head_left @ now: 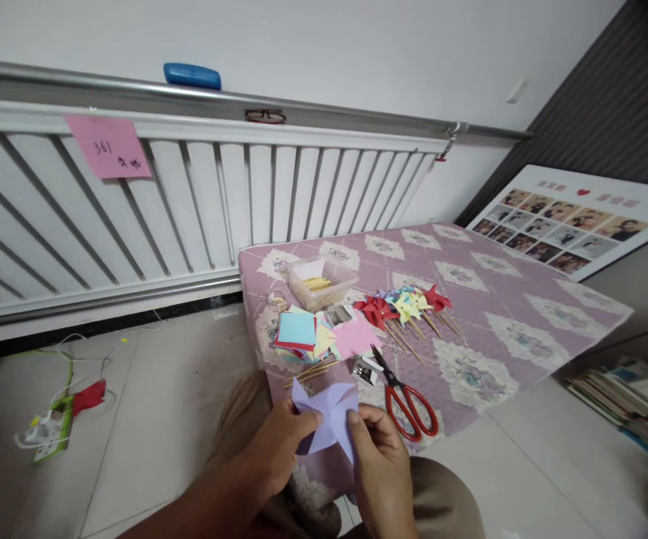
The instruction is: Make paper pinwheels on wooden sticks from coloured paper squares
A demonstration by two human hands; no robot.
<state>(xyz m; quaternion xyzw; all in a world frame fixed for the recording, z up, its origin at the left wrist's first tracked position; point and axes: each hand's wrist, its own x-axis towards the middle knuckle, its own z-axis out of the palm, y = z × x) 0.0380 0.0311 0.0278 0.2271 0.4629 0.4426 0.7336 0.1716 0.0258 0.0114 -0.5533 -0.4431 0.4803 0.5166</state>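
A lavender paper square (330,408), cut in from its corners into flaps, is held up between my two hands above the table's near edge. My left hand (285,442) pinches its left side, thumb on top. On the right side, my right hand (378,457) grips a flap between thumb and curled fingers. Just beyond lie red-handled scissors (399,393), blades pointing away, beside a small packet of metal pieces (365,370). Thin wooden sticks (312,372) lie behind the paper, near a stack of coloured paper squares (297,329) and a pink sheet (356,335).
Finished paper pinwheels (405,305) on sticks lie across the patterned tablecloth (475,314). A clear plastic box (324,281) holds more sticks. A white radiator (200,195) runs along the wall. On the floor at left are a power strip (51,434) and a red paper piece (88,397).
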